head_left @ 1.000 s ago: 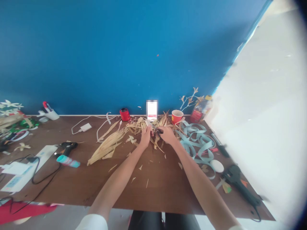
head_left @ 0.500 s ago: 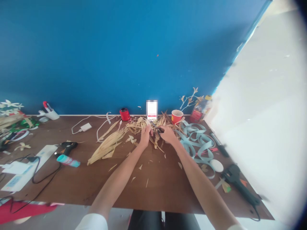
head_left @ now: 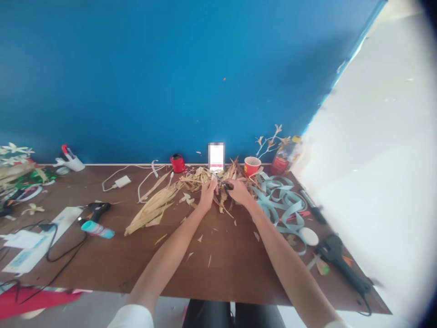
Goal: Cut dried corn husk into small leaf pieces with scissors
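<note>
Both my hands meet at the far middle of the brown table (head_left: 218, 273), over a heap of dry straw-coloured leaves (head_left: 201, 177). My left hand (head_left: 207, 195) is closed, pinching a small piece of dry leaf. My right hand (head_left: 239, 192) is closed round dark-handled scissors (head_left: 226, 185), whose blades point left toward the piece in my left hand. A bundle of long dry leaves (head_left: 150, 210) lies to the left of my left hand. Small leaf clippings are scattered on the table below both hands.
A red paper cup (head_left: 251, 166), a red spool (head_left: 177, 162) and a phone (head_left: 216, 156) stand by the blue wall. Pale blue ribbon coils (head_left: 283, 200) lie right of my hands, then a black glue gun (head_left: 337, 259). Left: another glue gun (head_left: 97, 210), teal tube (head_left: 97, 229), charger (head_left: 122, 181), cables.
Almost nothing differs. My hands stay together over the leaf heap, with only slight shifts of fingers and scissors.
</note>
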